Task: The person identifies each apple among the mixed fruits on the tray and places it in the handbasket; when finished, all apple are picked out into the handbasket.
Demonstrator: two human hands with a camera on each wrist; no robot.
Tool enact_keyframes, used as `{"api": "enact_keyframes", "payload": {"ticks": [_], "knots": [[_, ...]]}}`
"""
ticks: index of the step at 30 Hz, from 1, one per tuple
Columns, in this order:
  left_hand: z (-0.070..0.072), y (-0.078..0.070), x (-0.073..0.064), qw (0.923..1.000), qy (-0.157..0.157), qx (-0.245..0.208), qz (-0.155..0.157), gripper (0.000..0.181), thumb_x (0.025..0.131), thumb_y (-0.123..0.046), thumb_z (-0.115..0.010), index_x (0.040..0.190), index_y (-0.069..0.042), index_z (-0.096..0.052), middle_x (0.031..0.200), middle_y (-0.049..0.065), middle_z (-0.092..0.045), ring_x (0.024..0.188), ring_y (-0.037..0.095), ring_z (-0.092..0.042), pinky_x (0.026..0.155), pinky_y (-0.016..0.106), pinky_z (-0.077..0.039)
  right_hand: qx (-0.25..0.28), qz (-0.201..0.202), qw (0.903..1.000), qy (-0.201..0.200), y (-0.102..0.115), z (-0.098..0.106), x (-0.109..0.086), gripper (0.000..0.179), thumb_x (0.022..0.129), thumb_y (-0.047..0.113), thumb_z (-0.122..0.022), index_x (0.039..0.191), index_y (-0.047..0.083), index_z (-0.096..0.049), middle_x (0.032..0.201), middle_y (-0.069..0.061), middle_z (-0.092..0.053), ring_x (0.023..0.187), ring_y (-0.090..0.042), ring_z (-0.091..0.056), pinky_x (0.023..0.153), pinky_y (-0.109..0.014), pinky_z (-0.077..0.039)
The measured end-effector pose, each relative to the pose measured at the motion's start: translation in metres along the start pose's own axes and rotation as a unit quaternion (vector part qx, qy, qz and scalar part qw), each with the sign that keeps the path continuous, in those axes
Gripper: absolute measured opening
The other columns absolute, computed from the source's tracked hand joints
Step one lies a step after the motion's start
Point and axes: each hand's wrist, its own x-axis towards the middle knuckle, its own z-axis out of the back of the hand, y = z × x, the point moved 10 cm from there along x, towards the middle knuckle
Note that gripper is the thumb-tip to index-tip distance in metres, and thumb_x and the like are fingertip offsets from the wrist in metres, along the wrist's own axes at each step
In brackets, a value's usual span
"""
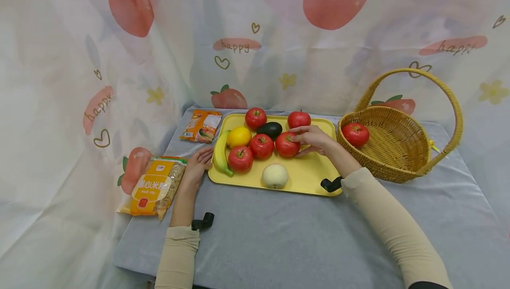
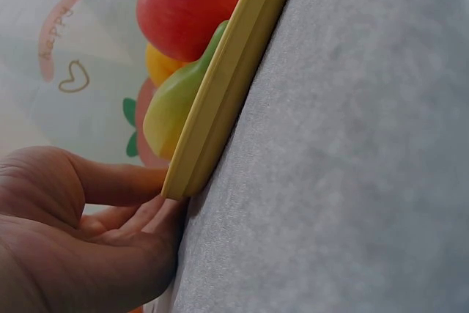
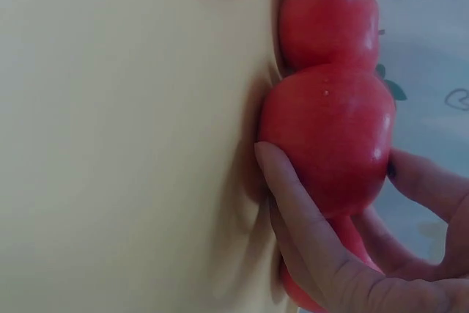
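Note:
My right hand point(image 1: 312, 138) grips a red apple point(image 1: 287, 144) on the yellow tray point(image 1: 304, 178). In the right wrist view its fingers and thumb spread round opposite sides of that apple point(image 3: 330, 137). At the tray's left edge, my left hand point(image 1: 197, 165) rests with nearly straight fingers against the rim. The left wrist view shows fingertips of this hand point(image 2: 88, 225) right at the tray rim point(image 2: 212, 108). Other red apples point(image 1: 241, 159), a lemon point(image 1: 239, 137), a banana point(image 1: 220, 156), an avocado point(image 1: 270, 129) and a pale round fruit point(image 1: 275, 176) lie on the tray.
Right of the tray stands a wicker basket point(image 1: 398, 165) with a tall handle and one red apple point(image 1: 356, 135) inside. An orange packet point(image 1: 201, 126) and a yellow food bag point(image 1: 155, 187) lie on the left. Grey cloth point(image 1: 271, 236) covers the table, with a printed curtain behind.

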Motion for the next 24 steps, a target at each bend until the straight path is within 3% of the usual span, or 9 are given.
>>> {"api": "enact_keyframes", "payload": {"ticks": [16, 24], "knots": [[-0.002, -0.002, -0.002, 0.9999, 0.008, -0.001, -0.007, 0.067, 0.093, 0.026, -0.045, 0.156, 0.003, -0.041, 0.159, 0.021, -0.044, 0.148, 0.030, -0.042, 0.123, 0.039, -0.034, -0.037, 0.011, 0.9992, 0.000, 0.005, -0.002, -0.011, 0.054, 0.102, 0.009, -0.064, 0.152, 0.001, -0.048, 0.155, -0.024, -0.042, 0.136, -0.046, -0.049, 0.096, -0.065, -0.053], [-0.002, -0.002, -0.003, 0.9999, 0.009, -0.004, -0.009, 0.068, 0.093, 0.026, -0.046, 0.156, 0.003, -0.040, 0.159, 0.022, -0.044, 0.149, 0.031, -0.042, 0.123, 0.039, -0.034, -0.044, 0.013, 0.9989, 0.004, 0.011, -0.001, -0.018, 0.050, 0.101, 0.011, -0.066, 0.149, 0.001, -0.053, 0.152, -0.022, -0.045, 0.132, -0.045, -0.052, 0.095, -0.066, -0.053]]}}
